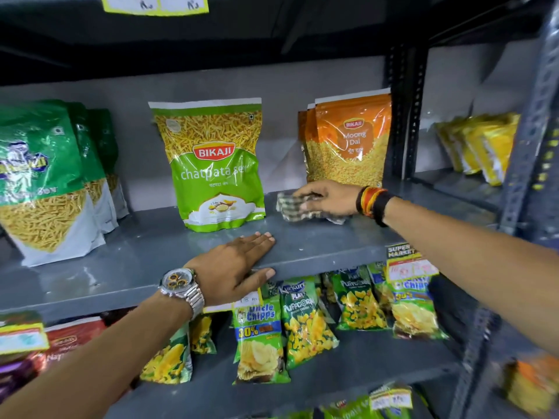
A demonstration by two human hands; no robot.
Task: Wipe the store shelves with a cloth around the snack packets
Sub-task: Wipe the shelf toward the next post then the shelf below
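Mid-wipe: the right hand [328, 197] presses the checked cloth [292, 207] on the shelf [151, 255] beside the green packet [216, 164]; left hand [239, 261] flat, open, bracing the edge. Next, sweep round that packet.

A shop: metal shelves [317, 252] of snack packets [216, 164] (price tags [410, 269] attached).

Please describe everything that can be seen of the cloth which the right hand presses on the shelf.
The cloth is a small checked rag, pale with dark green-grey lines, and looks like thin woven cotton. It is crumpled, not folded flat. It lies on the grey metal shelf, in the gap between the green Chatpata Sev packet and the orange Moong Dal packets. The right hand rests on top and covers its right half. It seems not to touch the green packet.
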